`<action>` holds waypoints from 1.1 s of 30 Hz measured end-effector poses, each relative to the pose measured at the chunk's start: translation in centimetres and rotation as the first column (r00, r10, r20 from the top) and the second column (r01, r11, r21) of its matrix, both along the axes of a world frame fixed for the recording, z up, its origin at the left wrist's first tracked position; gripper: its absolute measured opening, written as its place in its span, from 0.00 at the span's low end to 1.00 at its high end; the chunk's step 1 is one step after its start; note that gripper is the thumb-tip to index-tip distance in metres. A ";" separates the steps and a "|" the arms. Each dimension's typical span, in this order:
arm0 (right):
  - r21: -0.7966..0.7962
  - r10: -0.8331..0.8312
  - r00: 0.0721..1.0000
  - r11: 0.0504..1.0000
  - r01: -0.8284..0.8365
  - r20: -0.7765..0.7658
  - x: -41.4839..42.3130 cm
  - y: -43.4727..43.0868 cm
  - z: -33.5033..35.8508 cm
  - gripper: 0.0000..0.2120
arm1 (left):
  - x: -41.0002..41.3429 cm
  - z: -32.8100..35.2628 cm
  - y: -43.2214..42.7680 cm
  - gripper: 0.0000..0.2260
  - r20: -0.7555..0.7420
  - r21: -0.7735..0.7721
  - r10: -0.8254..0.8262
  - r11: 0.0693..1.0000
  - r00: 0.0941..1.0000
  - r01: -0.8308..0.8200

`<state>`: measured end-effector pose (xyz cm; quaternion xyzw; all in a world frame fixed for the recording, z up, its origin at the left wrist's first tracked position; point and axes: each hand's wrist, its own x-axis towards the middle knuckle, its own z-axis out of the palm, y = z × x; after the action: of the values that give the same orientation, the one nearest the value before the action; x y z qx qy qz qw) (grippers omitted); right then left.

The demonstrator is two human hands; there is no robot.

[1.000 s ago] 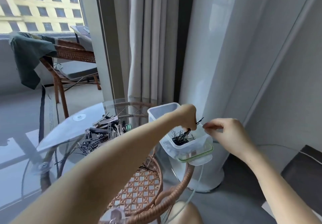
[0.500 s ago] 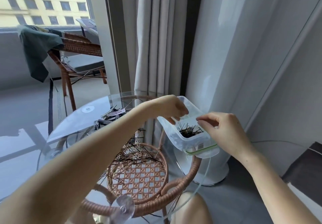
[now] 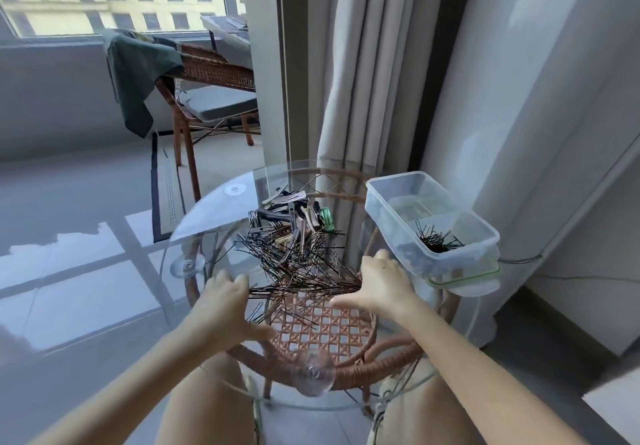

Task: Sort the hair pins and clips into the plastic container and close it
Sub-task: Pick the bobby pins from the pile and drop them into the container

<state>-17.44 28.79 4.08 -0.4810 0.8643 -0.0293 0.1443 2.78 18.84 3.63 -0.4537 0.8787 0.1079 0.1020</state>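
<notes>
Now both hands, L (image 3: 227, 294) & R (image 3: 379, 280), grip wide, flank pin pile (image 3: 298, 261); container (image 3: 433, 223) right, lid (image 3: 464, 280) underneath.

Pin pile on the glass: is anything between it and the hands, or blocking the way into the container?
Nothing visible does. The left hand and right hand flank the pin pile with open palms, and the plastic container at the right edge stands open, lid off.

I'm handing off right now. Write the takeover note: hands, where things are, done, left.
Left hand and right hand: both open, empty, flanking the pile of hair pins on the glass table.
Clips lie at the pile's far end.
Plastic container stands open at the table's right edge, on its lid.
Done: a few pins in its near compartment.
Left: the rest of the pins, all clips, closing.
</notes>
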 end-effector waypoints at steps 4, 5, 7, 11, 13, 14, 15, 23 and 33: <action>0.010 0.037 0.998 0.999 -0.038 0.047 0.6 -3.6 0.5 0.32 | -2.1 -0.3 -0.9 0.47 -0.209 0.034 -0.003 0.999 0.978 0.010; 0.014 0.060 0.997 0.998 -0.061 0.053 0.6 -4.4 0.6 0.31 | -2.7 -0.2 -1.3 0.46 -0.227 0.038 0.001 0.999 0.974 0.007; 0.018 0.117 0.991 0.993 -0.119 0.061 0.9 -5.7 0.7 0.36 | -3.5 0.0 -2.3 0.43 -0.219 0.023 0.000 1.000 0.976 0.006; -0.010 0.232 0.971 0.973 -0.232 0.064 2.2 -6.2 0.4 0.42 | -4.2 0.1 -3.5 0.29 -0.194 0.008 -0.037 0.999 0.980 0.040; -0.075 0.267 0.962 0.962 -0.262 0.063 3.0 -5.8 -0.1 0.37 | -4.3 -0.2 -3.5 0.27 -0.227 -0.014 -0.066 0.998 0.972 0.065; -0.118 0.274 0.960 0.957 -0.266 0.056 3.3 -5.5 -0.4 0.32 | -4.3 -0.4 -3.5 0.26 -0.253 -0.028 -0.074 0.997 0.965 0.070; -0.159 0.276 0.960 0.951 -0.266 0.047 3.5 -5.1 -0.8 0.28 | -4.3 -0.5 -3.4 0.24 -0.278 -0.040 -0.075 0.997 0.958 0.067; -0.255 0.301 0.954 0.921 -0.294 -0.015 3.6 -3.3 -1.7 0.09 | -4.1 -0.8 -2.0 0.15 -0.359 -0.119 -0.050 0.993 0.932 0.007; -0.319 0.295 0.953 0.912 -0.257 0.074 0.6 -0.3 2.0 0.09 | -2.2 -0.7 -2.7 0.18 -0.295 -0.155 -0.178 0.978 0.939 0.137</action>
<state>-16.80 28.52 6.08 -0.6123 0.7621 -0.1711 0.1228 0.53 16.15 2.92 -0.3650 0.9226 0.1105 -0.0579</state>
